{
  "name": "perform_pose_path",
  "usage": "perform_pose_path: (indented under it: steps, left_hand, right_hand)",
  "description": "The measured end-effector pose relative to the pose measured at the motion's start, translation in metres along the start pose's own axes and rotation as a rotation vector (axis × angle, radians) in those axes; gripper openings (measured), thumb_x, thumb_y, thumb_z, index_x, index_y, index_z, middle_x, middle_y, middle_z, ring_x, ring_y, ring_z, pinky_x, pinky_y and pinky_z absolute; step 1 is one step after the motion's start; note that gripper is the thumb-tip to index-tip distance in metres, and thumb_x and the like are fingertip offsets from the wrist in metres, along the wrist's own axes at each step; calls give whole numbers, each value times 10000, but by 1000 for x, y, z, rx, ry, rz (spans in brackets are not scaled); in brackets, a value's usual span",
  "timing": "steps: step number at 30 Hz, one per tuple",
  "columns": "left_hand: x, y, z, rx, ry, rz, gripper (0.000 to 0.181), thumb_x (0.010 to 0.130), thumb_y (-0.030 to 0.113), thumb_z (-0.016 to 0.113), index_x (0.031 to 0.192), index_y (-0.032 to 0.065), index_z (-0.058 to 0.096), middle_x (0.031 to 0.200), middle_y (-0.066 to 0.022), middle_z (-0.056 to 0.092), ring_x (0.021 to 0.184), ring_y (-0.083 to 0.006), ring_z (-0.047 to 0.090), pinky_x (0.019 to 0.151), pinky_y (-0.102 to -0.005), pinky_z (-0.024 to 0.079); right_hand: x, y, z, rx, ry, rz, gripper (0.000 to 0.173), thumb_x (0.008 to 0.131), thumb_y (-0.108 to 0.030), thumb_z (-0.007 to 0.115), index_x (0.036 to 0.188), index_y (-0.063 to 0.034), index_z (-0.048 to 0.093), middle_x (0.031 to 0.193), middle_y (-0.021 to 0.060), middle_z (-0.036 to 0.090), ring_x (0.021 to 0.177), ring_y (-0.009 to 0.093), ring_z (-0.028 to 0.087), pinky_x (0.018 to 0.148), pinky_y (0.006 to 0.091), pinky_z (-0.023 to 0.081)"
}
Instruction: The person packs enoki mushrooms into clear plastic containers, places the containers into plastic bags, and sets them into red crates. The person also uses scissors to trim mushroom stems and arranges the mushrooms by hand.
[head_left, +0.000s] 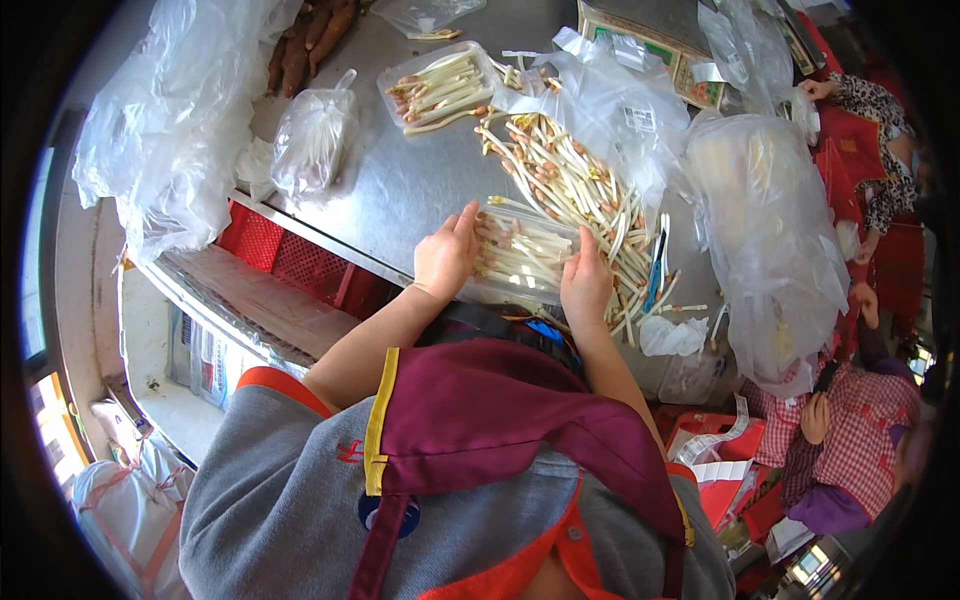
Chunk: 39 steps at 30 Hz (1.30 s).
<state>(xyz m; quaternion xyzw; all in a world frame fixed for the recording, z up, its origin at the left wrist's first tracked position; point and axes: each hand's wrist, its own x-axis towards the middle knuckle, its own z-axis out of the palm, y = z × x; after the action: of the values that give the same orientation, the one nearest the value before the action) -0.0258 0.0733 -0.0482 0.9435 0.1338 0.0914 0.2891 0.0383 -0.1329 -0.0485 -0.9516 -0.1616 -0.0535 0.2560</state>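
Observation:
Before me at the near edge of the metal table, a clear plastic tray holds pale peanut sprouts. My left hand grips its left end. At the right end, my right hand holds it with the thumb side along the rim. Glare hides whether film or a lid covers the tray. Just beyond and to the right spreads a loose heap of peanut sprouts, with reddish nuts at their ends. A blue-handled cutting tool lies on the heap's right side.
Farther back stands another sprout-filled clear tray. A knotted plastic bag, brown tubers and bulky plastic sheeting are at left. A large filled plastic bag sits right. Co-workers are beyond it. Red crates stand below the table edge.

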Motion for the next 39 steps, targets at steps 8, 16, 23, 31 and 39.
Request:
perform_pose_path:
  steps: [8, 16, 23, 31, 39]
  left_hand:
    - [14, 21, -12, 216, -28, 203, 469, 804, 244, 565, 1246, 128, 460, 1252, -136, 431, 1139, -308, 435, 928, -435, 369]
    - [10, 48, -7, 343, -339, 489, 666, 812, 513, 505, 1344, 134, 372, 1426, -196, 238, 1333, -342, 203, 1089, -465, 149]
    - [10, 50, -8, 355, -329, 488, 675, 813, 514, 504, 1354, 136, 361, 1423, -198, 242, 1331, -348, 203, 1087, -463, 145]
    - [10, 50, -7, 361, -354, 490, 667, 811, 503, 509, 1347, 129, 373, 1414, -214, 244, 1321, -360, 213, 1079, -479, 154]
    - [10, 51, -6, 351, -324, 500, 677, 784, 480, 544, 1327, 103, 395, 1397, -244, 255, 1304, -388, 234, 1066, -507, 173]
  right_hand:
    - [2, -5, 0, -49, -43, 44, 474, 759, -71, 527, 1228, -76, 462, 875, 184, 619, 752, 350, 603, 650, 432, 477]
    - [2, 3, 3, 20, -74, 98, 468, 799, -94, 497, 1263, -134, 460, 715, 181, 600, 615, 356, 583, 565, 447, 459]
    - [-1, 11, 1, 368, -19, 240, 294, 886, -164, 466, 1167, -113, 536, 692, 162, 597, 648, 338, 587, 585, 415, 444]
    - [12, 14, 19, 156, 48, 198, 281, 909, -259, 459, 749, -35, 519, 600, 182, 555, 584, 378, 555, 538, 461, 430]
    - [11, 6, 17, 80, 135, 163, 243, 891, -225, 491, 724, -50, 517, 589, 173, 551, 553, 375, 552, 514, 466, 424]
